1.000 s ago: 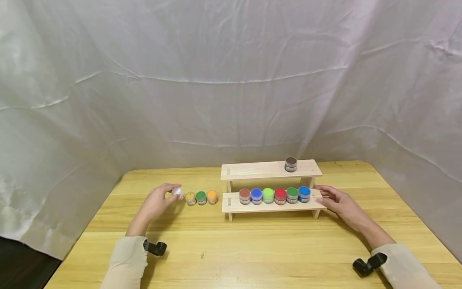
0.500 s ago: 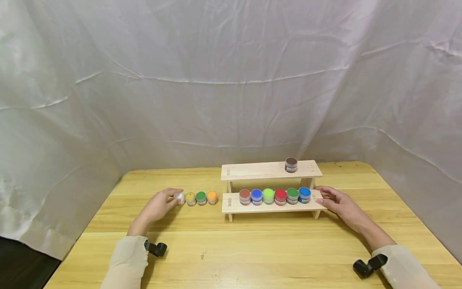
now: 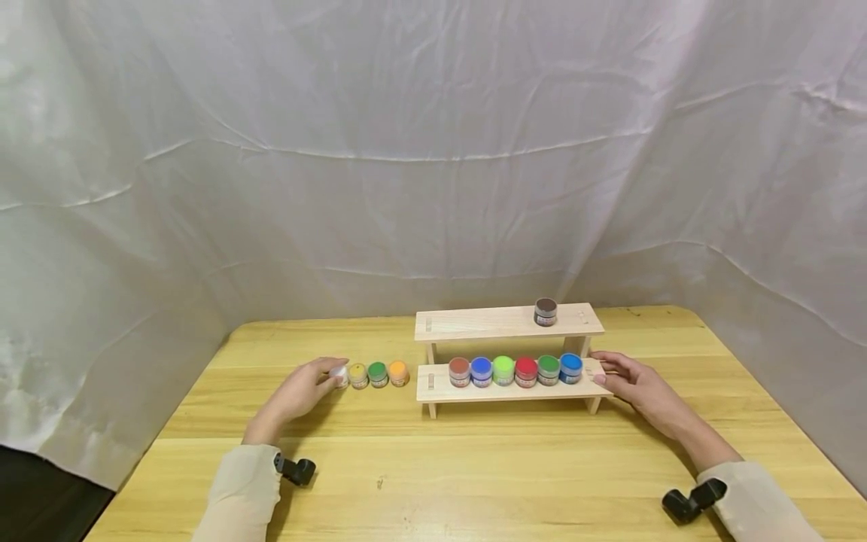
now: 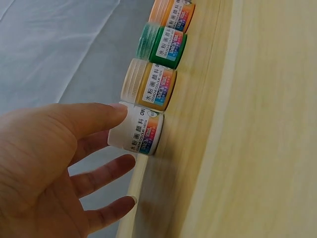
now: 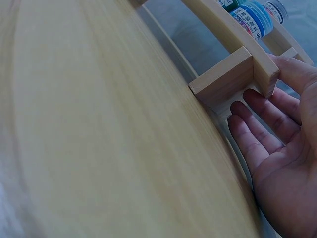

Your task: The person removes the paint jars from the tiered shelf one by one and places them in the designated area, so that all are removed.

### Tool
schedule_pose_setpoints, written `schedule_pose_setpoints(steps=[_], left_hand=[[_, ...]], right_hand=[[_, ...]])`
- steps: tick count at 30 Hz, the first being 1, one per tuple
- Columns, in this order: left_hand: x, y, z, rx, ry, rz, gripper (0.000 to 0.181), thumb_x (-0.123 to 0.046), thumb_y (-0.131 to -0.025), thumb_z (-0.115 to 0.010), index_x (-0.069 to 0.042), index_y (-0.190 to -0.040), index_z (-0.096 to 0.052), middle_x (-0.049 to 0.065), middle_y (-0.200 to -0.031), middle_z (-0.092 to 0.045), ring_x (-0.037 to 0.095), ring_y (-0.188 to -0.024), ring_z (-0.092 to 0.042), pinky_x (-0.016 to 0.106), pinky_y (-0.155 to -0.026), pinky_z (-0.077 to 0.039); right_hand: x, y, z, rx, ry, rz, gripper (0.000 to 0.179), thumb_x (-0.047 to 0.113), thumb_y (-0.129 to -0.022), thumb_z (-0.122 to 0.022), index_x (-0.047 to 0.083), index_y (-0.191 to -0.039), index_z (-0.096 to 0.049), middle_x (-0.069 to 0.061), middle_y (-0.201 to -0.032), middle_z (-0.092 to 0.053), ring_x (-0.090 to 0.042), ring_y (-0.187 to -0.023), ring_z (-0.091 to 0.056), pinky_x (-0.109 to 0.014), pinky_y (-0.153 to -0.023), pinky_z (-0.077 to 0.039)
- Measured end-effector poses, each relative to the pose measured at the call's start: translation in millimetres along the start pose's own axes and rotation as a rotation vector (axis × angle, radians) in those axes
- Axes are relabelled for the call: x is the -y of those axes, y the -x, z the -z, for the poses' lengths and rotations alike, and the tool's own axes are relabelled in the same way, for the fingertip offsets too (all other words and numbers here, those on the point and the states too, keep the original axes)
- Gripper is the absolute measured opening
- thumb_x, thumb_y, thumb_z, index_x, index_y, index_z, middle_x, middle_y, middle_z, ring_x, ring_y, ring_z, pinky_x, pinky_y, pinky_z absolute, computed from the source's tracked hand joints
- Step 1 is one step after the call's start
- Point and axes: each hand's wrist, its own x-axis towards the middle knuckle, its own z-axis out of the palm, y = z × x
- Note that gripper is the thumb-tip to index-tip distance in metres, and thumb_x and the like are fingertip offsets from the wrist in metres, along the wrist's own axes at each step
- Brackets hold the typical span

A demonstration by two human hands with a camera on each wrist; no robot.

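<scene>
My left hand [image 3: 302,389] pinches a small white-lidded paint jar [image 4: 136,130] between thumb and index finger, its other fingers loosely spread. The jar stands at the left end of a row on the table, against an ochre jar [image 3: 357,375]; a green jar [image 3: 378,374] and an orange jar [image 3: 398,373] follow. My right hand [image 3: 643,390] grips the right end of a two-tier wooden stand [image 3: 440,390], thumb on top of the lower board, fingers at its edge and beneath. In the right wrist view the blue jar [image 5: 251,20] sits just beyond that thumb.
Several jars line the lower board, among them a brown-red [image 3: 459,372], a lime [image 3: 503,370] and a red one [image 3: 525,372]. One dark brown jar [image 3: 545,312] stands on the upper board. A pale cloth [image 3: 433,188] hangs behind the wooden table [image 3: 433,474].
My left hand has moved slightly right and lowered the white jar, which was tilted, to upright beside the ochre jar. My right hand stays at the stand's end.
</scene>
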Motion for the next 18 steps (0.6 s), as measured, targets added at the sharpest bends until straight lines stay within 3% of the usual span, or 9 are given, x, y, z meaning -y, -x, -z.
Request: schedule_pose_setpoints(steps=[8, 18], left_hand=[[-1.0, 1.0, 0.9, 0.000, 0.000, 0.013, 0.044, -0.019, -0.100, -0.059, -0.005, -0.140, -0.052, 0.022, -0.142, -0.048, 0.044, -0.131, -0.042, 0.061, -0.107, -0.031], [-10.4, -1.3, 5.8, -0.083, 0.010, -0.010, 0.047, -0.028, -0.100, -0.058, -0.006, -0.141, -0.051, 0.023, -0.144, -0.045, 0.044, -0.132, -0.040, 0.062, -0.108, -0.028]], right_hand=[[-1, 0.9, 0, -0.007, 0.014, -0.007, 0.055, 0.028, -0.099, -0.061, 0.001, -0.144, -0.043, -0.023, -0.127, -0.056, -0.001, -0.103, -0.056, -0.015, -0.083, -0.048], [1, 2.0, 1, -0.002, 0.001, -0.008, 0.055, 0.027, -0.099, -0.061, 0.002, -0.145, -0.042, -0.024, -0.128, -0.055, 0.000, -0.104, -0.055, -0.014, -0.084, -0.047]])
